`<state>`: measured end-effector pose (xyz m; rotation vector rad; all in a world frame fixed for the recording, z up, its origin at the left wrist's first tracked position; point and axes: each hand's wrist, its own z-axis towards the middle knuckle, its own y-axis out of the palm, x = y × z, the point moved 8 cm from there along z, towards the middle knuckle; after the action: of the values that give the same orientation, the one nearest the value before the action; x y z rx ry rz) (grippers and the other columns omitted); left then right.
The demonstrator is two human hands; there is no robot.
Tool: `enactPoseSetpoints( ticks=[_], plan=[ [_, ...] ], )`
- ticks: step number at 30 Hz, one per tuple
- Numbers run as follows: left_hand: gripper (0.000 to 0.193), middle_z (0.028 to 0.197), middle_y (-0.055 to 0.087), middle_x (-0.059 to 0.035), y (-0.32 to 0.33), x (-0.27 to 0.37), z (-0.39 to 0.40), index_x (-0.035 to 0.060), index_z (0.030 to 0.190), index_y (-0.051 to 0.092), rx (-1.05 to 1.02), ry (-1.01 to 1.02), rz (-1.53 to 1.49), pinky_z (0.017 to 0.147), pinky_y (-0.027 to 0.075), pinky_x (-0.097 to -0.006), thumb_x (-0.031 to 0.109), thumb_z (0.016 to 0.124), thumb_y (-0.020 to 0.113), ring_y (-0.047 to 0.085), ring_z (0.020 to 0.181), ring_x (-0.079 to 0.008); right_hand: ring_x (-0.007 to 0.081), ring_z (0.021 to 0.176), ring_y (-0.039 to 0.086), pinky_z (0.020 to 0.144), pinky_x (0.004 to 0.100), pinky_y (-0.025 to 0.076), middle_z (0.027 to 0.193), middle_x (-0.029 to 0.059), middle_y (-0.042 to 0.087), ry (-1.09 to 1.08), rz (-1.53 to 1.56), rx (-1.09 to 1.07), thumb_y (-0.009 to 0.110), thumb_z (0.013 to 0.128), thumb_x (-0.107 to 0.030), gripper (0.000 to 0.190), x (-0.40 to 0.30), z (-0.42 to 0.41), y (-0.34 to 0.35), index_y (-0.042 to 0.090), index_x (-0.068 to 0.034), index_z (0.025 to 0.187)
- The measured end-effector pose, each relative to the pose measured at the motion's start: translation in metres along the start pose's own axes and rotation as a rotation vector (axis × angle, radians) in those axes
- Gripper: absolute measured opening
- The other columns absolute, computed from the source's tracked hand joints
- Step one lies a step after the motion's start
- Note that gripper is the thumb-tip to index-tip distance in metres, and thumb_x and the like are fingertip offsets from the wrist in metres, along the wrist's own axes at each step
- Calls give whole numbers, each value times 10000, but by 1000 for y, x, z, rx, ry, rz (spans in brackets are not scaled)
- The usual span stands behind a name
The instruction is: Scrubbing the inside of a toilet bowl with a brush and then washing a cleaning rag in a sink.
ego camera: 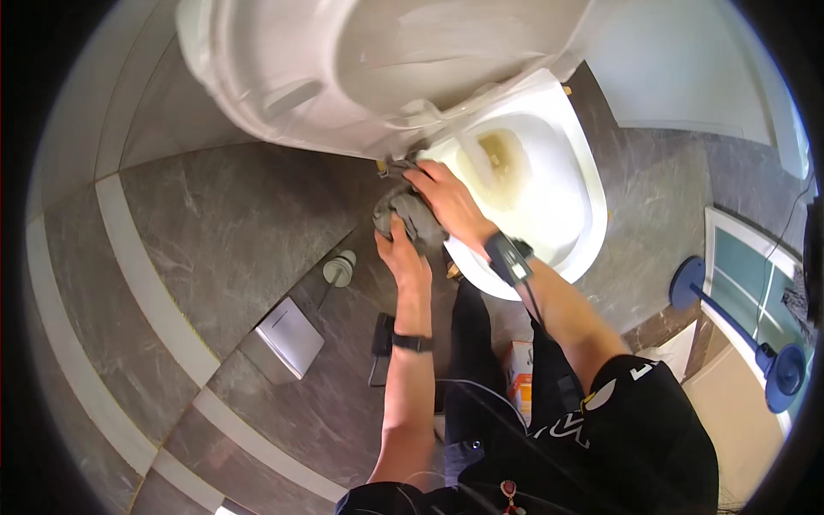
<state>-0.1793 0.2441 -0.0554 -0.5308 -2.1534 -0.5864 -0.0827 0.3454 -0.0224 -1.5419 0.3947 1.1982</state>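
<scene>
A crumpled grey cloth [421,222] is bunched between my two hands at the left edge of the toilet bowl [589,187]. My left hand [405,257] grips its lower side, thumb on top. From above, my right hand [454,203] presses on the cloth, its fingertips near the hinge end of the bowl's rim. The raised toilet seat and lid [277,71] tower over both hands at the top of the view. Yellowish water [496,154] lies in the bottom of the bowl. Part of the cloth is hidden under my right fingers.
Left of my left arm are a toilet brush holder [339,268] and a shiny metal wall box [291,338]. An orange and white box [520,373] sits between my legs. At the right stands a long blue pole with round ends [727,309], beside a white-framed panel [740,257].
</scene>
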Motion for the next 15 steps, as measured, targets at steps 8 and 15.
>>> enactPoseSetpoints(
  ticks=[8,15],
  plan=[
    [403,1163,489,-179,50,-54,34,-54,1192,391,-42,-147,90,873,449,-366,153,866,510,516,1039,-267,332,977,511,845,376,422,1104,161,517,334,28,-85,480,819,-168,327,112,25,5,518,-92,1135],
    [475,1197,471,-161,72,-87,30,-39,1239,364,-101,-213,55,893,435,-381,167,843,528,487,1078,-266,278,878,542,756,356,450,955,138,505,87,-423,-141,499,797,-144,319,100,21,-36,585,-131,1104]
  ],
)
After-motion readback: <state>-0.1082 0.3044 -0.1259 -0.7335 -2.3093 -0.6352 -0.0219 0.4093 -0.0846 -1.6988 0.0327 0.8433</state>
